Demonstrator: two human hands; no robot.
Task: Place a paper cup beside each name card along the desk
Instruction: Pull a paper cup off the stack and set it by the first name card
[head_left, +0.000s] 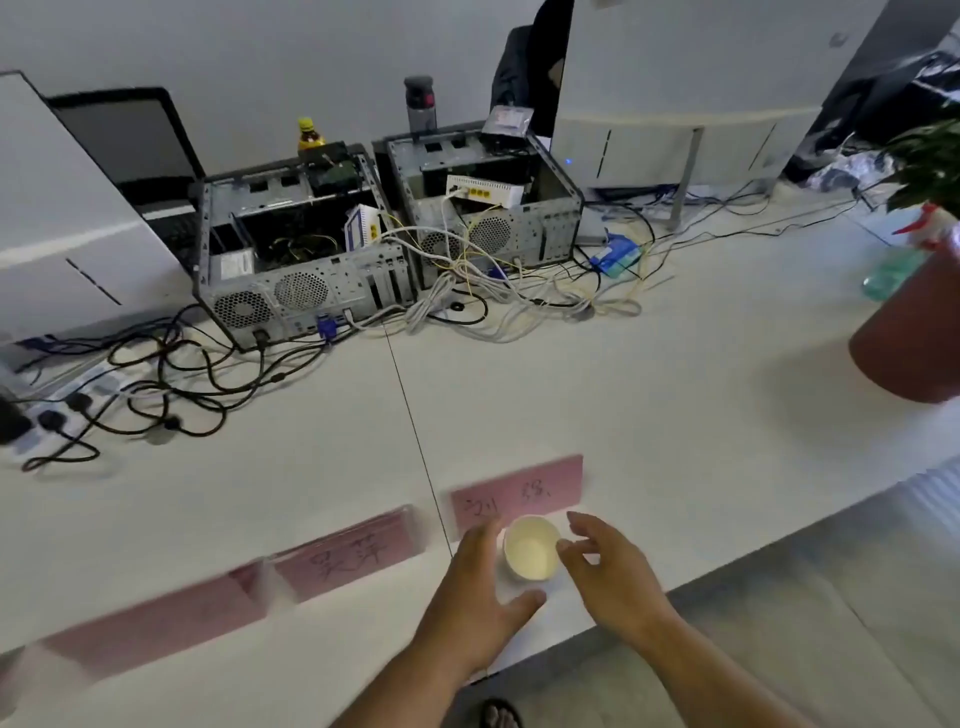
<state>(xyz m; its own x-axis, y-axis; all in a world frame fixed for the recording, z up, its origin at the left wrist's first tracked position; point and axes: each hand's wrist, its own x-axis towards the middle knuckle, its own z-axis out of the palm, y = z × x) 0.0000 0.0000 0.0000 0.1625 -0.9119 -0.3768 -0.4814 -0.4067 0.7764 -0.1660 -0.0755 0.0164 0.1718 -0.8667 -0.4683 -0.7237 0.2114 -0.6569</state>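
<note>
A white paper cup (531, 548) stands upright on the white desk (649, 415), just in front of the rightmost pink name card (517, 491). A second pink name card (348, 553) with handwriting lies to its left, and a third (156, 621) lies further left, blurred. My left hand (480, 592) sits at the cup's left side, fingers spread, thumb curling under the cup's near edge. My right hand (605, 564) is at the cup's right side, fingers apart, fingertips close to the rim. Whether either hand touches the cup is unclear.
Two open computer cases (306, 244) (488, 202) with tangled cables (171, 384) fill the back of the desk. A power strip (67, 400) lies at the left. A red plant pot (909, 332) and a spray bottle (904, 254) stand at the right. The desk edge runs near my hands.
</note>
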